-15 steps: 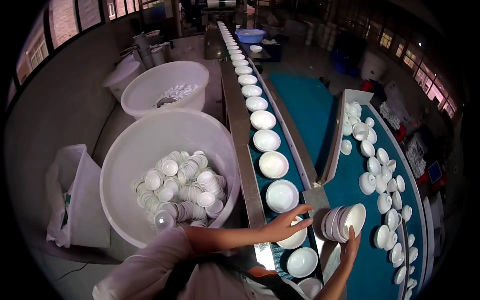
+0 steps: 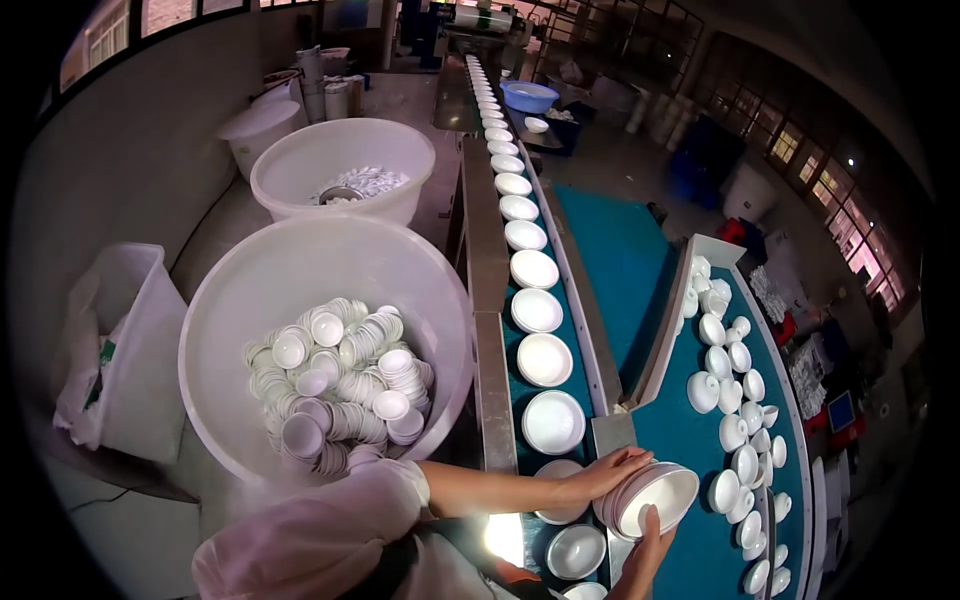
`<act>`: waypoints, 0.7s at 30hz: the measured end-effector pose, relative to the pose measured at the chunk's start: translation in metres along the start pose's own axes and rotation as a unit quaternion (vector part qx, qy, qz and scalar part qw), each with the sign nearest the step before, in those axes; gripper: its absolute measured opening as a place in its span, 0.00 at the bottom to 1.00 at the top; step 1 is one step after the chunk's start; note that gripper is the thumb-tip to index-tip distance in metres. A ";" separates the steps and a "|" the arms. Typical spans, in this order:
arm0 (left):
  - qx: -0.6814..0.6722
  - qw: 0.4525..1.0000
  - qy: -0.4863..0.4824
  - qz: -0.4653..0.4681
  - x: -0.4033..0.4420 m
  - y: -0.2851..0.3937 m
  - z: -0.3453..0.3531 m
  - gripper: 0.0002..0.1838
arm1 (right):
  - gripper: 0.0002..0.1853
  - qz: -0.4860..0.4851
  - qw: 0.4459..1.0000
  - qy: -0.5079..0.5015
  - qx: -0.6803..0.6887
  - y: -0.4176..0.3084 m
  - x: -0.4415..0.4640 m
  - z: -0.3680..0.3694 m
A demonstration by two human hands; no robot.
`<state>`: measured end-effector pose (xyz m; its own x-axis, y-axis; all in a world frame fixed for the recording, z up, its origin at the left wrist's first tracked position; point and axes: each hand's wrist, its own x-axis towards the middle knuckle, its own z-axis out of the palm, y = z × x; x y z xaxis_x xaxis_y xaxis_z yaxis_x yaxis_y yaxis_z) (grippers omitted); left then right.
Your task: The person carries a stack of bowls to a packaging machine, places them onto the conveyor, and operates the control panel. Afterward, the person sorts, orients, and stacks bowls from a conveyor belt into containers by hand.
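- Big tub [image 2: 230, 290] in front, heaped with small white bowls [image 2: 350, 370]; the tub behind [image 2: 325, 140] holds small white pieces.
- Tilted bowl stack [image 2: 672, 498] between both hands: right hand [image 2: 648, 548] pinches the rim, left hand [image 2: 610, 475] clasps the upper side.
- Bare room on the wide belt [image 2: 655, 430], left of scattered bowls [image 2: 703, 392].
- Left hand, earlier over the narrow belt [image 2: 576, 386], now meets the stack!

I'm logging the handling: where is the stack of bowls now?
In the head view, the stack of bowls is right of lower centre, in the right hand, with the left hand at its upper-left side, just right of the row of bowls.
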<state>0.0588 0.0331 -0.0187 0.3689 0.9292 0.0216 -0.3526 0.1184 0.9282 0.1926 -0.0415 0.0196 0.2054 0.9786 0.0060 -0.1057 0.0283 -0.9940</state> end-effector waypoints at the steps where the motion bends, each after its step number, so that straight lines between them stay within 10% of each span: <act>1: -0.030 0.999 0.033 0.003 -0.025 0.017 -0.007 0.24 | 0.30 0.005 1.000 -0.012 -0.027 -0.015 -0.011 0.024; 10: -0.162 0.892 0.422 0.018 -0.282 0.035 -0.122 0.18 | 0.28 0.179 0.870 -0.445 -0.118 0.040 -0.097 0.182; 11: 0.176 0.880 0.442 0.021 -0.318 0.004 -0.147 0.20 | 0.29 0.191 0.842 -0.494 -0.100 0.053 -0.113 0.205; 21: -0.019 0.761 0.638 0.111 -0.618 -0.029 -0.291 0.15 | 0.29 0.169 0.615 -0.757 -0.143 0.163 -0.337 0.453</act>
<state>-0.4093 -0.4430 -0.1672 -0.8314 0.5078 -0.2256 -0.3190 -0.1036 0.9421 -0.3345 -0.2741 -0.0952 -0.9455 -0.0074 -0.3256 0.3255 -0.0537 -0.9440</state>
